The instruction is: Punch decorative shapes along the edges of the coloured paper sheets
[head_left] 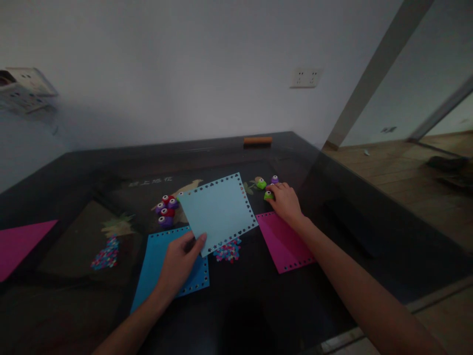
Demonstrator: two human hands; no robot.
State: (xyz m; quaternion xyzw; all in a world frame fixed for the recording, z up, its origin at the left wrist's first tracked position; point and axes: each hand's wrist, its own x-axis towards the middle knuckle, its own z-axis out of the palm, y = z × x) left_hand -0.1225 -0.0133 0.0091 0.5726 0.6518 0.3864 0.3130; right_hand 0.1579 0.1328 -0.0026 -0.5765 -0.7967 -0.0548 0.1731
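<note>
My left hand [183, 259] is closed on the lower left corner of a pale blue sheet of paper [218, 212], thumb on top. The sheet is raised at a tilt, with small shapes punched along several edges. My right hand [286, 201] has its fingers curled over a green craft punch [269, 195] on the table; its fingertips are partly hidden. Beside that hand are another green punch [261, 184] and a purple punch [275, 179]. Left of the sheet, several red and purple punches [166, 212] stand clustered.
A blue punched sheet [155, 266] lies under my left hand, a pink punched sheet [283, 244] under my right forearm. Paper confetti sits in two piles [227, 251], [106, 254]. Another pink sheet [22, 241] is far left. An orange-brown cylinder [257, 141] lies near the wall.
</note>
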